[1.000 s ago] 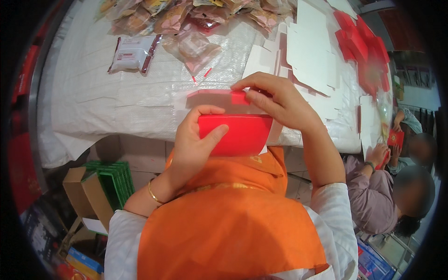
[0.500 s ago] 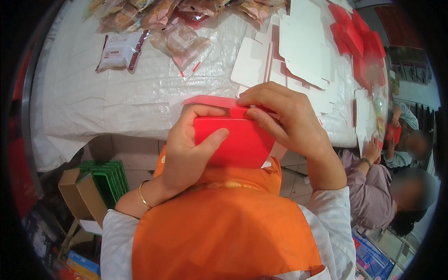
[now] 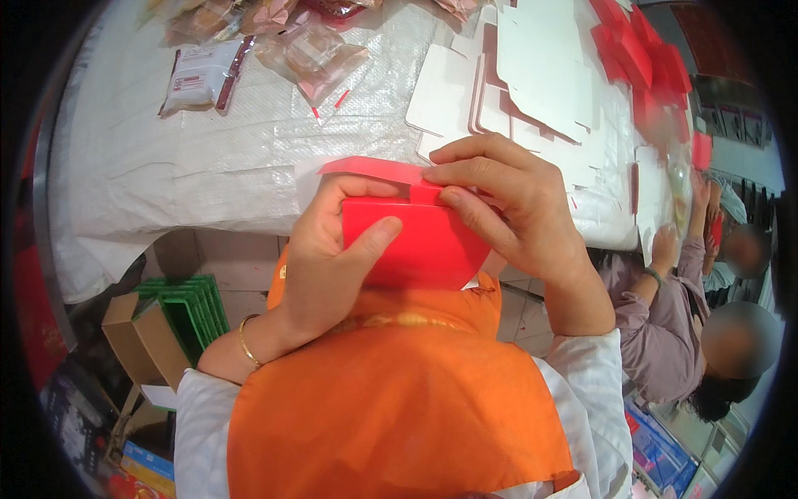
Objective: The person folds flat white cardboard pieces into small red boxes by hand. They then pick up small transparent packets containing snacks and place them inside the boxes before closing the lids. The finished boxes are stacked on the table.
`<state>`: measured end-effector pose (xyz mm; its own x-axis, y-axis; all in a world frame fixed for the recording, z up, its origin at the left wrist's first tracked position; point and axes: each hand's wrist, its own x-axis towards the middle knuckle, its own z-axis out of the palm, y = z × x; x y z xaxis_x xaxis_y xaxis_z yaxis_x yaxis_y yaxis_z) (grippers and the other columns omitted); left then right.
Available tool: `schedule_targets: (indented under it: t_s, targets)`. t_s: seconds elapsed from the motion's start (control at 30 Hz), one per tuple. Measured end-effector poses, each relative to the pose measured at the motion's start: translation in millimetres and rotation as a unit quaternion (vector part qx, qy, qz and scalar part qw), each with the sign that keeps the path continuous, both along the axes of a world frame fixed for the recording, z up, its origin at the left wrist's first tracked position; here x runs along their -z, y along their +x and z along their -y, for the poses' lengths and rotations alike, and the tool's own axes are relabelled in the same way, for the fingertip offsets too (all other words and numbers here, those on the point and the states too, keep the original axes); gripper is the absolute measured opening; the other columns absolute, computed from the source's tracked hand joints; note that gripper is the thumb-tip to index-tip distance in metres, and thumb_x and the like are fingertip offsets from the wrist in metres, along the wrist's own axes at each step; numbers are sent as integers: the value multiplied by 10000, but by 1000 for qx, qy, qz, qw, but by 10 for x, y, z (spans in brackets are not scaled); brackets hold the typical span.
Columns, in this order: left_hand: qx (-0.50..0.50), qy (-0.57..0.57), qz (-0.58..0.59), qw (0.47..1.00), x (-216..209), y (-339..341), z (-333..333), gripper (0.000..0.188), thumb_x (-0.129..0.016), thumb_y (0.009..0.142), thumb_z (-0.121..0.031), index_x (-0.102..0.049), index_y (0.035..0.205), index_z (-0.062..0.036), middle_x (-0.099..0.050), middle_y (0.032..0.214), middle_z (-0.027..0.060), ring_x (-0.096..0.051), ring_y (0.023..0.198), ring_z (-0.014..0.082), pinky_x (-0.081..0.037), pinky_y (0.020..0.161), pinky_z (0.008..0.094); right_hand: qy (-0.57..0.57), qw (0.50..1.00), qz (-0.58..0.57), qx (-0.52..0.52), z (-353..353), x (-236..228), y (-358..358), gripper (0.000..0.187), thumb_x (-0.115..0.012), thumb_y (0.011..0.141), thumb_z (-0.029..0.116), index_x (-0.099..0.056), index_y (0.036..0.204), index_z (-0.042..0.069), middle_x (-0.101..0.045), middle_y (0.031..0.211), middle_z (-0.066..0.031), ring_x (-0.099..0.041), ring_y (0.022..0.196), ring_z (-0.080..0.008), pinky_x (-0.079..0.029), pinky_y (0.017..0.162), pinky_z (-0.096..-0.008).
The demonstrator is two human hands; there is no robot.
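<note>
Red card box (image 3: 416, 241), flap raised along its far edge, is held upright at the counter's near edge, just in front of the wearer's orange apron (image 3: 399, 416). L hand (image 3: 320, 249) grips it at the side, thumb flat on the near face, fingers tucked behind the top edge; R hand (image 3: 515, 200) is nearly closed, thumb & fingertips pinching the flap's R end. Gold bracelet (image 3: 246, 339) circles the L wrist. Counter (image 3: 199, 183), covered w/ white woven sheeting, carries flat white cartons (image 3: 540, 66) in an overlapping stack, R of ctr., & red boxes (image 3: 648, 66) heaped beyond them. Far L on the sheeting: a white packet w/ dark red ends (image 3: 204, 79) beside a clear packet (image 3: 312, 54), small red strips (image 3: 342, 99) lying nr. the latter, more bagged goods (image 3: 208, 21) behind. Below, at L, green crates (image 3: 195, 312) stand next to an open cardboard box (image 3: 150, 341). At far R, a co-worker in mauve (image 3: 657, 333) sits along the same counter, arms extended; a 2nd person (image 3: 731, 204) is partly visible beyond.
</note>
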<state>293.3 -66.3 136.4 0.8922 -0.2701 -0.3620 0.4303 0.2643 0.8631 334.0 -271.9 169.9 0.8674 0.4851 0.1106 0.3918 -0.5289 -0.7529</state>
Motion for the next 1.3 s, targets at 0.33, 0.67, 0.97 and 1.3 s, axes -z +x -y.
schedule_targets:
  t_s: [0.33, 0.67, 0.97, 1.3]
  targets:
    - [17, -5, 39, 999, 30, -11, -27, 185, -463, 963, -53, -520, 1118, 32, -599, 1104, 95, -557, 992, 109, -457, 884, 255, 18, 1000, -14, 9, 25, 4, -10, 191, -623, 814, -37, -702, 980, 13, -662, 971, -119, -645, 759, -159, -510, 635, -249]
    - [29, -9, 44, 999, 60, -35, -52, 215, -434, 984, -87, -510, 1140, 40, -608, 1065, 92, -554, 962, 99, -453, 857, 246, 43, 997, -53, 22, 77, -4, -43, 180, -618, 813, -14, -706, 965, 24, -665, 979, -115, -634, 790, -158, -499, 655, -250]
    - [16, -27, 19, 999, 40, -30, -35, 221, -441, 982, -100, -501, 1146, 36, -594, 1099, 96, -545, 980, 104, -447, 875, 259, 48, 996, -55, 56, 3, -34, -73, 98, -666, 802, 25, -640, 896, 35, -651, 966, -86, -610, 744, -164, -485, 605, -262]
    - [3, -61, -7, 998, 91, -44, -24, 213, -429, 985, -99, -500, 1142, 24, -591, 1083, 80, -539, 974, 97, -443, 871, 257, 73, 991, -112, 6, 50, -45, -64, 69, -611, 815, -15, -625, 879, 5, -656, 982, -120, -627, 880, -205, -488, 760, -294]
